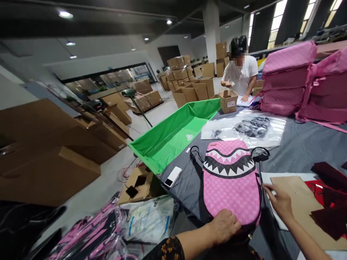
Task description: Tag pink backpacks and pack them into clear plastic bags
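Note:
A pink checkered backpack (230, 191) with a black-and-white jagged-tooth print lies front up on the grey-covered table. My left hand (225, 226) is closed over its near end, fingers curled against the pink fabric. At the bag's right side, my right hand (279, 200) pinches a thin black strap (260, 169) running down along the edge; the fingertips partly hide it. Another black strap (195, 153) loops out at the upper left. A small gold-coloured piece (249, 237) hangs at the bag's near end, below my left hand.
Beyond the bag lies clear plastic (252, 126) with black cords. A green bin (173, 133) and white phone (173, 177) are left; cardboard (300, 202) and dark red pieces (328, 202) right. Pink backpacks (287, 79) stand at the back, near a co-worker (241, 72) beside a small carton (228, 102).

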`<state>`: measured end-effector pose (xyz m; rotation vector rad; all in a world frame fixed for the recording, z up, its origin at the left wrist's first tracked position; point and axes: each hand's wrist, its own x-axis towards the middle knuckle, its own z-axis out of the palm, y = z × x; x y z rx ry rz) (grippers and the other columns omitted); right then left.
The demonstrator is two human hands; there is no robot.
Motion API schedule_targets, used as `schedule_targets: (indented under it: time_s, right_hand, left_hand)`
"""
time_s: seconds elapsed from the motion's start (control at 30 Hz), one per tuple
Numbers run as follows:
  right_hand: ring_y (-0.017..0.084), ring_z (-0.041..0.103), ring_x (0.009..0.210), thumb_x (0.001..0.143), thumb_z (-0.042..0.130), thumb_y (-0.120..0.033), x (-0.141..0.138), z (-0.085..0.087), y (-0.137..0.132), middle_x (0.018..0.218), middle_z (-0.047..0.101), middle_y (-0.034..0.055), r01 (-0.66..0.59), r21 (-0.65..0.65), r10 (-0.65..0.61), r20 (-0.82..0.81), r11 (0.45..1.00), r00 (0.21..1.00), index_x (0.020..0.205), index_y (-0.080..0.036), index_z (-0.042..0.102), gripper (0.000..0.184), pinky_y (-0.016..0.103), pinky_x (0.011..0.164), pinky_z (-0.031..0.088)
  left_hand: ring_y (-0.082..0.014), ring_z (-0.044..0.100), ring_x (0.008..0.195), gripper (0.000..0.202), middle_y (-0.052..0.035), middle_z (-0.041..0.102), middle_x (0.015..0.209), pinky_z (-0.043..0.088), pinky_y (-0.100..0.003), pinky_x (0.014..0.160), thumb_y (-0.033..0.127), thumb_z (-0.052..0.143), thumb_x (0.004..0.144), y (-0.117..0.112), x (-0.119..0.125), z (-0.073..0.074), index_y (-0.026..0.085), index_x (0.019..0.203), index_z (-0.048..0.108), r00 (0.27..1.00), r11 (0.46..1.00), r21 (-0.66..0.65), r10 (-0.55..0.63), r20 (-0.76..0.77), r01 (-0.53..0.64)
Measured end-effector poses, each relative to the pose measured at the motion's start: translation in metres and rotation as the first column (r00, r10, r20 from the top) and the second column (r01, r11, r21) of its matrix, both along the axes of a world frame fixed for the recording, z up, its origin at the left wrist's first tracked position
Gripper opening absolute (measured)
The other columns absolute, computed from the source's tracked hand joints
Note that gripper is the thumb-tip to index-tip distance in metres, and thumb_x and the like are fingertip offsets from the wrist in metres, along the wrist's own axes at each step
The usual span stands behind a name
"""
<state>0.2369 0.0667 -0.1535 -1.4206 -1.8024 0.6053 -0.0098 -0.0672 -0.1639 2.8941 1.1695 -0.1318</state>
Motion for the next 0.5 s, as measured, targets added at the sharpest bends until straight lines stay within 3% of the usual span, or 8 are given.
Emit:
schedule_targets:
  time_s: [0.03,0.1,0.17,0.27,0.37,0.43,0.5]
  right_hand:
    - [0.032,0.073,0.086,0.082,0.043,-0.068,-0.004,-0.003,0.021,0.09,0.077,0.0116,0.019,-0.022,-0.018,0.023,1.0,1.0,0.082,-0.027,0.073,0.051,0.042,0.073,0.059]
    - [0.032,0.071,0.083,0.082,0.044,-0.068,-0.009,-0.013,0.052,0.088,0.076,0.0133,0.068,-0.09,-0.061,0.081,0.994,0.995,0.079,-0.025,0.071,0.051,0.043,0.072,0.056]
    - [0.032,0.069,0.077,0.085,0.043,-0.064,-0.005,-0.027,0.057,0.083,0.074,0.0145,0.113,-0.154,-0.093,0.135,0.982,0.987,0.084,-0.023,0.069,0.049,0.044,0.067,0.053]
    - [0.031,0.07,0.076,0.086,0.04,-0.056,0.008,-0.046,0.007,0.084,0.074,0.0137,0.068,-0.202,-0.038,0.152,0.977,0.988,0.095,-0.022,0.067,0.044,0.044,0.067,0.055]
    - [0.027,0.074,0.081,0.081,0.046,-0.052,0.009,-0.068,-0.077,0.091,0.077,0.0099,-0.144,-0.214,0.166,0.088,0.966,0.982,0.094,-0.025,0.067,0.036,0.041,0.074,0.06]
    - [0.028,0.076,0.086,0.076,0.052,-0.047,-0.001,-0.085,-0.122,0.097,0.078,0.01,-0.272,-0.138,0.282,0.056,0.952,0.958,0.099,-0.025,0.067,0.035,0.039,0.074,0.063]
    - [0.029,0.077,0.083,0.077,0.051,-0.042,-0.013,-0.098,-0.144,0.094,0.078,0.0118,-0.286,-0.046,0.289,0.051,0.957,0.956,0.103,-0.023,0.066,0.035,0.04,0.069,0.065]
  left_hand:
    - [-0.0173,0.06,0.074,0.013,-0.0011,0.064,0.08,0.039,-0.031,0.061,0.031,0.059,0.099,-0.001,0.001,-0.002,0.018,0.094,0.059,1.0,1.0,0.017,0.015,0.015,-0.015]
    - [-0.0188,0.061,0.076,0.019,-0.0031,0.064,0.081,0.04,-0.032,0.062,0.036,0.06,0.099,-0.003,0.005,-0.003,0.018,0.093,0.06,0.996,0.996,0.045,0.08,0.034,-0.082]
    - [-0.0212,0.064,0.081,0.022,-0.0069,0.066,0.085,0.043,-0.033,0.064,0.037,0.058,0.1,-0.007,0.009,-0.004,0.017,0.095,0.062,0.992,0.992,0.049,0.113,0.061,-0.117]
    - [-0.022,0.067,0.085,0.021,-0.0095,0.069,0.09,0.048,-0.032,0.067,0.033,0.055,0.1,-0.023,0.015,-0.009,0.014,0.1,0.065,0.987,0.992,-0.088,0.099,0.129,-0.089]
    - [-0.0255,0.071,0.093,0.031,-0.0128,0.074,0.104,0.054,-0.033,0.073,0.034,0.058,0.099,-0.038,0.024,-0.017,0.011,0.118,0.063,0.96,0.911,-0.36,0.255,0.113,-0.2]
    - [-0.0271,0.073,0.094,0.031,-0.0134,0.076,0.106,0.055,-0.033,0.074,0.033,0.057,0.099,-0.037,0.034,-0.019,0.011,0.121,0.063,0.939,0.846,-0.458,0.338,0.066,-0.273]
    - [-0.0279,0.074,0.086,0.028,-0.0128,0.077,0.099,0.054,-0.033,0.069,0.033,0.053,0.1,-0.026,0.046,-0.014,0.012,0.115,0.066,0.934,0.827,-0.479,0.356,0.039,-0.295]
